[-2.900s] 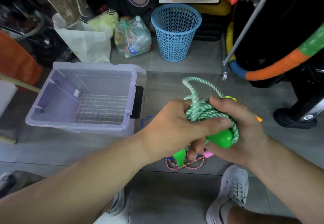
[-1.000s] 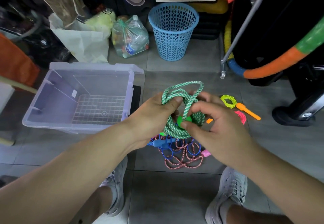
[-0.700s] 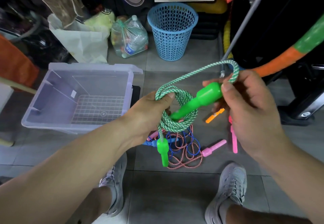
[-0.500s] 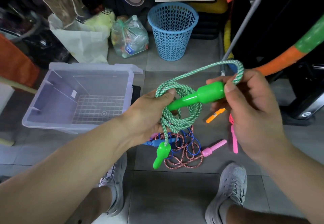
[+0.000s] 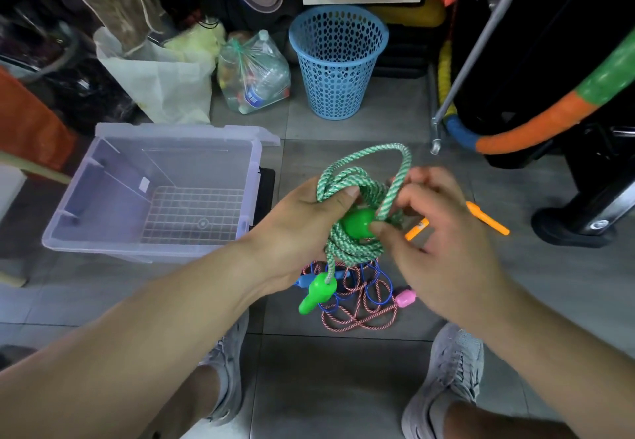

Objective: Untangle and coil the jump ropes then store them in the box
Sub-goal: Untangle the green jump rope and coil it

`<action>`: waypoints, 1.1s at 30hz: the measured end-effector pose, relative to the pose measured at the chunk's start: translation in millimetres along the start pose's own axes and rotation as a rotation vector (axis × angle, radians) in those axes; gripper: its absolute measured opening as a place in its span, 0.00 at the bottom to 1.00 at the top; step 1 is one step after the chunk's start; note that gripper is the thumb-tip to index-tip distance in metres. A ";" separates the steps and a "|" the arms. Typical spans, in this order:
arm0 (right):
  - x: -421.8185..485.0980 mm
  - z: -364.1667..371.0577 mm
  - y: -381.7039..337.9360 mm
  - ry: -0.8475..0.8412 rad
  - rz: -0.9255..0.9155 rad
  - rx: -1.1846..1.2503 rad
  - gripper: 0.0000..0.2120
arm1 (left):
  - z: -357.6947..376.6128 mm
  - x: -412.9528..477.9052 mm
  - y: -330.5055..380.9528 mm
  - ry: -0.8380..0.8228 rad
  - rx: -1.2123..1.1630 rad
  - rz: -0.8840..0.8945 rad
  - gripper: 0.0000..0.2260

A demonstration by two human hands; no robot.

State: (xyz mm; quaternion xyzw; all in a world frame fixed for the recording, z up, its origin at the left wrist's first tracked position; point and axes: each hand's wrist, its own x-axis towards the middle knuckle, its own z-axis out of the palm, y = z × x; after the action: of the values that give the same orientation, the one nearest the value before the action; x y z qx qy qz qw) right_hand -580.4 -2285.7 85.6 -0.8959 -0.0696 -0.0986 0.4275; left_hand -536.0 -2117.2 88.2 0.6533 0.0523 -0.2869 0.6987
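Left hand [image 5: 302, 229] grips green rope coil [image 5: 347, 180]; right hand [image 5: 443, 246], motion-blurred, pinches green handle [image 5: 355, 223], mostly hidden inside coil.

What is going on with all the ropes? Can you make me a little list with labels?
Left hand: grips the coiled green rope
Right hand: pinches one strand beside a green handle
Other green handle: dangles below the coil
Box: open, on the floor at the left, wire grid inside
Rope pile: red-and-white and blue, tangled on the floor
Basket: blue, upright, farther back
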 end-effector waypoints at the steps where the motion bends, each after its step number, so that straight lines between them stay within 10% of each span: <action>1: -1.5 3.9 -1.3 0.003 0.094 0.005 0.14 | 1.4 -1.7 0.9 -0.025 -0.018 0.008 0.09; 4: 2.0 7.0 -10.7 -0.014 0.453 0.338 0.28 | 0.9 -4.4 2.8 -0.081 -0.077 0.013 0.10; 8: 8.5 8.7 -5.1 -0.228 0.641 1.019 0.23 | -0.3 -7.5 7.0 -0.115 -0.190 0.005 0.15; 16: 11.3 9.5 16.4 -0.432 0.527 1.298 0.43 | -8.2 -5.7 20.1 -0.127 -0.272 0.026 0.20; 22: 23.2 -15.9 27.8 -0.336 0.222 0.352 0.39 | -13.9 -4.3 18.2 -0.096 -0.195 0.008 0.16; 27: 26.3 -34.5 61.0 -0.547 0.364 -0.425 0.33 | -18.5 -1.9 20.9 0.019 -0.116 0.046 0.11; 33: 21.1 -31.8 44.3 -0.815 0.592 -0.466 0.21 | -27.7 3.1 22.0 0.075 0.061 0.124 0.12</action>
State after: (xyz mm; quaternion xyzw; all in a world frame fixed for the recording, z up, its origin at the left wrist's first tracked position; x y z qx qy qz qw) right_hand -554.5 -2337.4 76.8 -0.9138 0.0493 0.3674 0.1660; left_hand -514.7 -2092.6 102.3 0.6865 0.0290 -0.2201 0.6924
